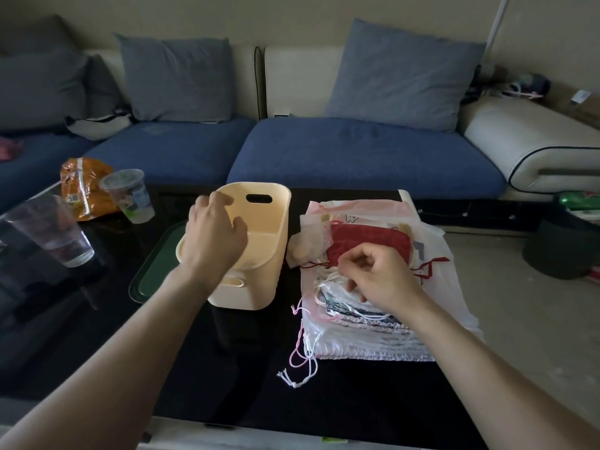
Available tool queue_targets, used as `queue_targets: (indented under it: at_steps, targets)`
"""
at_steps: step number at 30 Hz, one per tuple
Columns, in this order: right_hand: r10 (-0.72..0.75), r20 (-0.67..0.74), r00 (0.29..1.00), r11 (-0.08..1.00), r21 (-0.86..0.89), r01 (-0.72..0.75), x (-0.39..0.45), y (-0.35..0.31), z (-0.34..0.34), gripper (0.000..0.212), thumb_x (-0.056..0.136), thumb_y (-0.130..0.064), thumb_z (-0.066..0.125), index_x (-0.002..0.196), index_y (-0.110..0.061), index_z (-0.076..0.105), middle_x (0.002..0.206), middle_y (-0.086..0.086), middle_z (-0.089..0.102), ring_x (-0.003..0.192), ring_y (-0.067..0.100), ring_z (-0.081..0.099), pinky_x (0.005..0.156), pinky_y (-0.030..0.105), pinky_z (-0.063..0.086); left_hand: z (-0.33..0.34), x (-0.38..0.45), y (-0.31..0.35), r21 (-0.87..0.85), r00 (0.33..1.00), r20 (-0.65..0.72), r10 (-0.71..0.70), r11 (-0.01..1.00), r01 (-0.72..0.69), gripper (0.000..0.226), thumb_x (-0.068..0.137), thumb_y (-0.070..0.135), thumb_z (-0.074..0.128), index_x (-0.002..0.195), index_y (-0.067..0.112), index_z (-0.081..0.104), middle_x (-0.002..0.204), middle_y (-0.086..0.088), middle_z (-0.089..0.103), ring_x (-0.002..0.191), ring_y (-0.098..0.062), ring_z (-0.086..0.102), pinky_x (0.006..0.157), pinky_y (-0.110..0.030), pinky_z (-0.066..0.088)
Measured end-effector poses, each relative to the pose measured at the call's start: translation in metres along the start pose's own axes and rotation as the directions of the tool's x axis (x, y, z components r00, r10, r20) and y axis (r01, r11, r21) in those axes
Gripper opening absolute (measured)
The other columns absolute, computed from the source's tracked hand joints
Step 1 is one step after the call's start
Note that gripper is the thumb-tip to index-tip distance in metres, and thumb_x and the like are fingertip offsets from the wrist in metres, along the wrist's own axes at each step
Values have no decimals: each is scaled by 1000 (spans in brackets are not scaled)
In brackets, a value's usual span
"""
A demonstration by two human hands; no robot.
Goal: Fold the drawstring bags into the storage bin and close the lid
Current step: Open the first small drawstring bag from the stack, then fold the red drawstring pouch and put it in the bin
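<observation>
Two hands: left hand [216,235] relaxed over bin [259,254], right hand [380,277] pinching drawstring bags [367,332], no legible writing.

No text, brand name or number can be read anywhere in this view. The orange snack packet [85,186] at the far left of the desk [227,368] carries a small white label patch, and the clear plastic cup [130,196] beside it has a printed band with blue and green marks, but the print on both is too small and blurred to make out. A dark outline drawing shows on one pale drawstring bag [352,219] near the top of the pile, and it forms no legible letters.
</observation>
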State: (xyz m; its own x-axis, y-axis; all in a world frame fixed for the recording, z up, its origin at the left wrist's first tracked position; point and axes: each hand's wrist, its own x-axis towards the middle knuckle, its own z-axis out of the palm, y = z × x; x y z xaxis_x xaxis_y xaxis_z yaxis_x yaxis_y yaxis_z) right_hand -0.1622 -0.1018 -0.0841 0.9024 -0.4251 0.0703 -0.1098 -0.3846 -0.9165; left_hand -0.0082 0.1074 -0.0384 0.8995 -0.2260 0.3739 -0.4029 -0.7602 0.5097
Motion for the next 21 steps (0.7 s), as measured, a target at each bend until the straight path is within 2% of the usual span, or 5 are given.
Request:
queue_targets:
  at_steps: [2,5,11,17,21]
  targets:
    - [-73,-90,993,991,-122,61,2,1,-1,5,92,-16,71,87,-18,72,67,-7,70,59,1,64,56,16,49,3,-15,24,-122,966,-179,186,970,-209,29,89,5,55,117,11,60,120,-7,56,112,-23,51,93,-31,41]
    - [-109,-161,981,973,-218,73,3,2,-6,4,90,-13,71,88,-16,71,72,-11,67,59,-4,60,55,11,46,25,-31,60,-247,932,-132,339,899,-362,24,85,-6,51,100,8,64,103,-3,61,91,-16,55,76,-23,42]
    - [-33,-80,996,906,-423,-4,1,16,-19,6,91,-19,69,93,-20,74,86,-12,72,70,1,66,56,9,46,104,-24,76,-172,924,352,148,981,-92,47,88,1,57,132,6,43,134,-12,48,122,-27,49,101,-33,40]
    - [35,-49,998,906,-420,-53,-2,25,-25,6,91,-30,70,86,-28,72,76,-14,71,61,4,66,51,12,49,145,-16,62,148,943,330,40,985,-94,17,98,17,53,113,11,60,117,-9,62,103,-24,60,90,-30,49]
    - [15,-47,999,909,-415,-33,-3,25,-26,10,92,-26,70,82,-27,70,73,-13,70,61,6,66,51,14,50,144,-18,56,71,976,210,52,995,-68,19,101,15,50,94,12,67,103,-8,64,88,-22,61,86,-36,54]
